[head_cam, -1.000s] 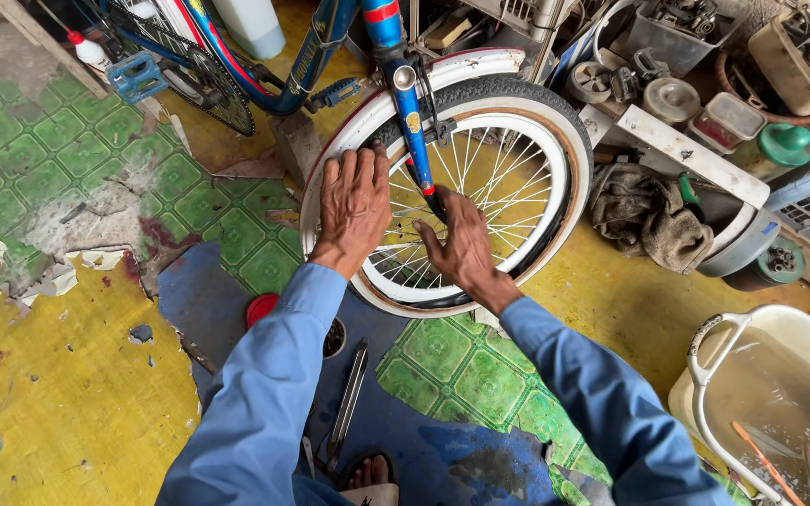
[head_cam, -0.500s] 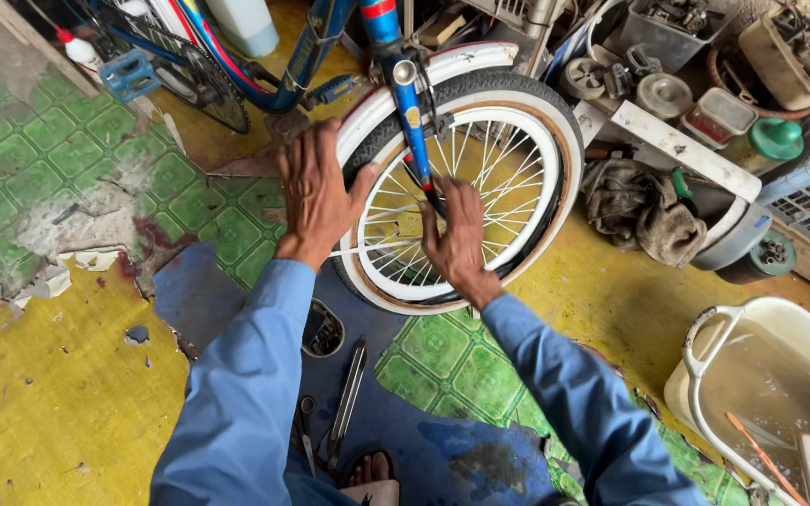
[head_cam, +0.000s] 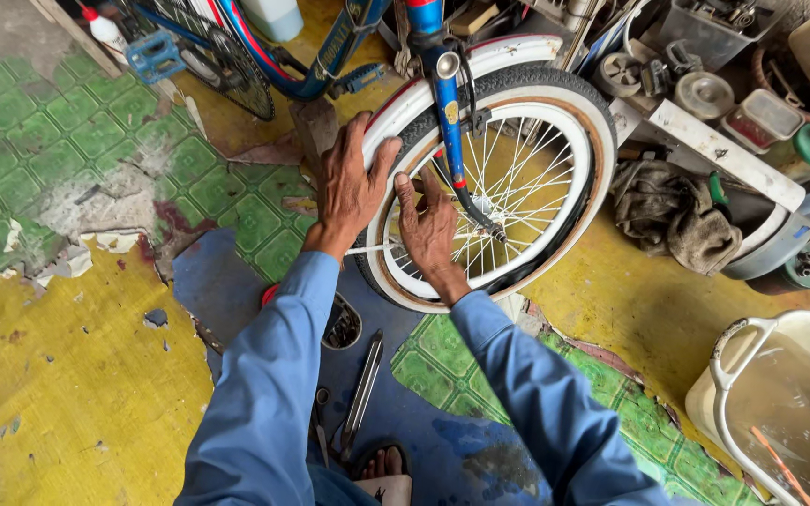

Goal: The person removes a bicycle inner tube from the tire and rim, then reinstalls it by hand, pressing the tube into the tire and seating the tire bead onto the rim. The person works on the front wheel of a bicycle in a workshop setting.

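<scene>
Bicycle wheel (head_cam: 555, 122), white-walled tyre, stands upright in the upper centre of the frame, held in a blue fork (head_cam: 449, 122) that runs down from the top edge to the hub. The left hand (head_cam: 349, 187) lies flat, fingers spread, on the tyre's left side. The right hand (head_cam: 428, 230) rests against the rim and spokes, fingers seemingly pinching a spoke. Metal tyre levers (head_cam: 363, 394) lie on the floor below.

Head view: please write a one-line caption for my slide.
Both hands on a bicycle wheel: left hand on the white-walled tyre, right hand on the spokes beside the blue fork.
</scene>
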A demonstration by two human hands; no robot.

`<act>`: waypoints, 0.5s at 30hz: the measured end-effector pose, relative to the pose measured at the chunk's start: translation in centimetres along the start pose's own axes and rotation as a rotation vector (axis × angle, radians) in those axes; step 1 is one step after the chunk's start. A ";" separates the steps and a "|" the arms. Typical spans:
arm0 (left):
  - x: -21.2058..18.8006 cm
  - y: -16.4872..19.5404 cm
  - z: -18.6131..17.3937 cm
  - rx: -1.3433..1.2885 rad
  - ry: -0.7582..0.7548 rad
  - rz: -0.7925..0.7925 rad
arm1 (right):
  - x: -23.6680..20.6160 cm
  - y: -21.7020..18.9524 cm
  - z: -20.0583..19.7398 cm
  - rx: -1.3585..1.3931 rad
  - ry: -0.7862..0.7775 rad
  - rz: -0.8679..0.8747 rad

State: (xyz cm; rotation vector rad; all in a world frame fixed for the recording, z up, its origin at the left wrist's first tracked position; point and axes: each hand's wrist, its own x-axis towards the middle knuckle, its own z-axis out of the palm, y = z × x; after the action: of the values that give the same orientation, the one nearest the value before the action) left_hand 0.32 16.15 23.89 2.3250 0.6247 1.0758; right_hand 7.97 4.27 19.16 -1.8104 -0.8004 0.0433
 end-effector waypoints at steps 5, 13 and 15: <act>0.3 -0.3 0.3 -0.035 0.007 -0.005 | -1.4 -0.7 -2.2 -0.413 -0.120 -0.356; 0.7 0.8 0.4 -0.081 -0.028 -0.064 | -6.5 4.8 -4.8 -0.091 -0.140 -0.408; 0.7 1.0 0.5 -0.052 -0.033 -0.058 | -9.2 7.0 -4.8 -0.131 -0.030 -0.545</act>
State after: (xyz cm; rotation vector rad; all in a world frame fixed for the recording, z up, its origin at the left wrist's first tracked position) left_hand 1.33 15.68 24.61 2.2617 0.6395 1.0139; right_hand 6.30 -5.78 11.91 -1.6583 -1.3175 -0.3438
